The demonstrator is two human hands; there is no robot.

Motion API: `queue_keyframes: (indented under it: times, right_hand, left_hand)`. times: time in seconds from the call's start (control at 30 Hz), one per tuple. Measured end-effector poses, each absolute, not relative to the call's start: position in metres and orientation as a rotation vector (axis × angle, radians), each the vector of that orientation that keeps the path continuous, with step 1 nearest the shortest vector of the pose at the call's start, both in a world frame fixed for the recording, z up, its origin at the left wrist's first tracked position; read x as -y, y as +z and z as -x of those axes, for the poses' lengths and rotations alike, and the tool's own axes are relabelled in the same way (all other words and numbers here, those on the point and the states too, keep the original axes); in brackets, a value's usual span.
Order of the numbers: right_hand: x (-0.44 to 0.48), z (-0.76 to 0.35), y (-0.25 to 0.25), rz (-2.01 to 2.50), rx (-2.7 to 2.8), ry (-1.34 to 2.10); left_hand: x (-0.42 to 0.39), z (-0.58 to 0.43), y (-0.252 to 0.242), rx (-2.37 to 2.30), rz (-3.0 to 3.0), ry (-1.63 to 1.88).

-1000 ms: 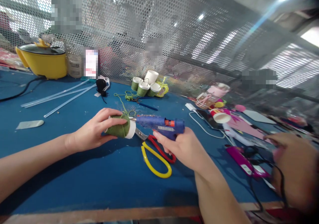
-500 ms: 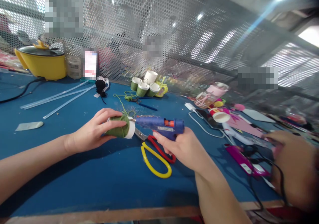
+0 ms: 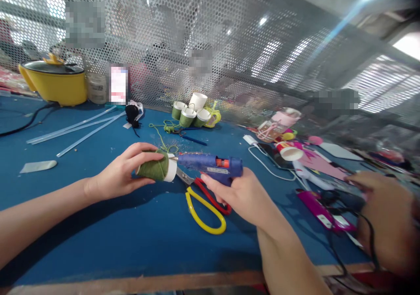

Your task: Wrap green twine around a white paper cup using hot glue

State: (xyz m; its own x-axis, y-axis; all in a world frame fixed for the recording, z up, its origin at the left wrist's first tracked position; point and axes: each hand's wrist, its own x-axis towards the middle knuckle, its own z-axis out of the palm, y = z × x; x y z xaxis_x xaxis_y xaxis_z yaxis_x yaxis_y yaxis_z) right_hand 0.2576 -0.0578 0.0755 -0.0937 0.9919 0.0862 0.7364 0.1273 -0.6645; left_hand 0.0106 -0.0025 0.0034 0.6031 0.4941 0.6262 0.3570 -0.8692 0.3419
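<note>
My left hand [image 3: 123, 172] is closed around a paper cup wrapped in green yarn [image 3: 154, 167], tipped on its side with its white rim facing right. My right hand [image 3: 241, 194] grips a blue glue gun [image 3: 210, 164] by its handle, which the fingers mostly hide. The gun's nozzle points left and meets the cup near the yarn's edge at the white rim. Below the gun lie scissors [image 3: 206, 212] with one yellow and one red handle, partly covered by the gun and hand. A loose green strand [image 3: 159, 133] trails behind the cup toward a small tangle of yarn.
Several yarn-wrapped cups [image 3: 187, 116] stand at the back beside blue-handled pliers [image 3: 193, 140]. Clear glue sticks [image 3: 88, 133] and a yellow pot [image 3: 54, 83] are at left. On the right, another person's hand [image 3: 383, 216] is near a purple power strip [image 3: 323, 212] and cables.
My left fingers have shifted on the cup, which has turned a little, showing more of its yarn side. The glue gun stays nearly in place at the rim.
</note>
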Motion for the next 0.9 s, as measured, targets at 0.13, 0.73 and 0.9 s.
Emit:
queue_keyframes:
  times: [0.13, 0.73, 0.9]
  right_hand:
    - [0.0576, -0.2574, 0.0744, 1.644, 1.902, 0.653]
    - [0.0600, -0.2557, 0.0757, 1.631, 1.970, 0.631]
    - [0.0604, -0.2559, 0.0742, 1.619, 1.987, 0.666]
  left_hand:
    - [0.0021, -0.0109, 0.0035, -0.744, -2.576, 1.128]
    - [0.0000, -0.0115, 0.0041, -0.902, -2.366, 1.083]
    - [-0.0001, -0.0113, 0.0043, -0.951, -2.319, 1.073]
